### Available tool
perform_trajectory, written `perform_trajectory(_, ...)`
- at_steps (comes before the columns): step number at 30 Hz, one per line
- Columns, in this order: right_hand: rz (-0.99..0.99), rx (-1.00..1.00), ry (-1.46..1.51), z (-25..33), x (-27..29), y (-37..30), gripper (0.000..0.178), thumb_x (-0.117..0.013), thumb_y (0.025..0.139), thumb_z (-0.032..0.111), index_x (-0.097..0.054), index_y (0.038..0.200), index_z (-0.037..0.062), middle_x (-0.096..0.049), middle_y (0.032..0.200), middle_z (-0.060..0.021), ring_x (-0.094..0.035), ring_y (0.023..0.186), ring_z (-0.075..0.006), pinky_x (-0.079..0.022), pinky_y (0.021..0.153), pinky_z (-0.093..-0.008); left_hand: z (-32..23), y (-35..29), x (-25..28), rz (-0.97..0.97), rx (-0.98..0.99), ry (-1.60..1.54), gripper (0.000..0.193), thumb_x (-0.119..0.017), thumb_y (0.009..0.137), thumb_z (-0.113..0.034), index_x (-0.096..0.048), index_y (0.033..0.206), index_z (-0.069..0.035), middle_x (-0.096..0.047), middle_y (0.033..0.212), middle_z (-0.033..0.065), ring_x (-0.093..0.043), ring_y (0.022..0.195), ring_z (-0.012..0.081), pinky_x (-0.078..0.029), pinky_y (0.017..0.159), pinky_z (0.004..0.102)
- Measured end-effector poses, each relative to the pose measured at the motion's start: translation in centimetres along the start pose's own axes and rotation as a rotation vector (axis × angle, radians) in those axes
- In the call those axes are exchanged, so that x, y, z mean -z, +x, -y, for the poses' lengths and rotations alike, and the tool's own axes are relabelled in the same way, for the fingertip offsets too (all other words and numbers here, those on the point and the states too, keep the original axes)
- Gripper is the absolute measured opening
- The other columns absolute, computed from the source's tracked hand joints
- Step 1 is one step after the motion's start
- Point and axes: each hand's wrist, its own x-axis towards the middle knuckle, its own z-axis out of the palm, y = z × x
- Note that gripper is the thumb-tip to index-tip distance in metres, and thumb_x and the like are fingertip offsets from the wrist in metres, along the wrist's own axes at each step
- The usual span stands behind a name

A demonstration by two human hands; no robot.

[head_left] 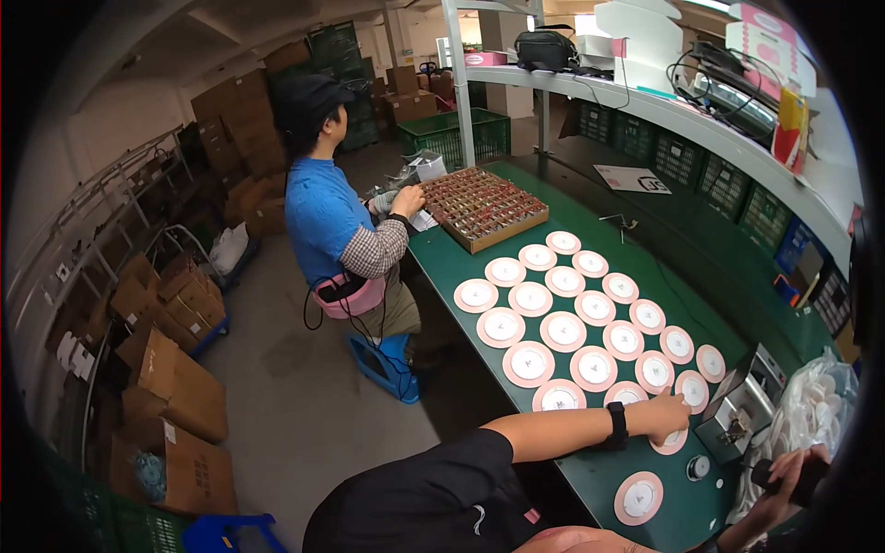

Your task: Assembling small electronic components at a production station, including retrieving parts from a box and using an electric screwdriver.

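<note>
Many pink-rimmed round discs with white centres (591, 369) lie in slanted rows on the green bench (502, 402). My left hand (666, 417), with a black band at the wrist, reaches across them from the left. Its fingers bend down at the edge of a disc (670, 444) partly covered by the hand. At the lower right, my right hand (786, 477) is wrapped round a black handheld object (804, 479) whose kind I cannot make out. A single disc (638, 499) lies apart, nearer to me.
A grey metal box (743, 405) stands right of my left hand, beside a small round metal part (698, 467) and a clear plastic bag of white pieces (811, 405). A co-worker in blue (332, 212) handles a divided carton (484, 207). A loaded shelf (673, 97) runs above.
</note>
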Motion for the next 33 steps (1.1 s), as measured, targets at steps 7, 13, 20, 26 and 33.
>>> perform_trajectory(7,-0.023,-0.046,-0.036,-0.3,-1.2,0.2,0.028,-0.058,0.103,0.005,-0.049,0.127,-0.0048,-0.044,0.071,-0.0011,-0.043,0.057,-0.0077,-0.037,0.059,-0.0230,1.0,1.4,-1.4,0.011,-0.061,0.024,0.031,-0.079,0.056,-0.004,-0.078,0.085,-0.014,-0.069,0.095,0.0107,-0.061,0.106,0.0376,-0.046,0.090,0.0619)
perform_trajectory(13,0.018,-0.046,-0.014,0.0,-1.2,0.1,0.029,-0.059,0.102,0.005,-0.050,0.128,-0.0043,-0.044,0.071,-0.0008,-0.044,0.057,-0.0081,-0.038,0.059,-0.0232,1.1,1.2,-1.2,0.038,-0.090,0.072,0.030,-0.081,0.058,-0.006,-0.078,0.086,-0.017,-0.068,0.100,0.0108,-0.061,0.106,0.0356,-0.045,0.087,0.0584)
perform_trajectory(20,-0.001,-0.060,-0.048,0.9,-1.1,-0.7,0.030,-0.057,0.101,0.004,-0.046,0.127,-0.0047,-0.044,0.069,-0.0018,-0.043,0.056,-0.0093,-0.037,0.060,-0.0230,-2.8,-4.2,6.0,-0.299,-0.015,-0.267,0.038,-0.083,0.074,-0.015,-0.073,0.110,-0.010,-0.065,0.115,0.0099,-0.060,0.113,0.0321,-0.044,0.099,0.0510)
perform_trajectory(26,-0.075,0.008,-0.011,1.2,0.1,-0.6,0.032,-0.057,0.096,0.006,-0.043,0.123,-0.0039,-0.043,0.067,-0.0018,-0.042,0.055,-0.0115,-0.037,0.059,-0.0254,-8.6,-15.1,19.9,-1.262,-0.445,-0.184,0.022,-0.074,0.079,0.005,-0.069,0.098,-0.005,-0.067,0.099,0.0077,-0.059,0.091,0.0241,-0.048,0.072,0.0405)
perform_trajectory(33,-0.021,-0.081,0.012,2.9,-3.2,1.4,0.030,-0.057,0.096,0.010,-0.043,0.119,-0.0028,-0.040,0.067,0.0006,-0.040,0.053,-0.0090,-0.037,0.054,-0.0251,-14.3,-16.7,24.5,-1.622,-0.896,-0.259,0.026,-0.065,0.092,-0.018,-0.063,0.115,-0.007,-0.061,0.109,0.0029,-0.051,0.102,0.0200,-0.039,0.086,0.0336)
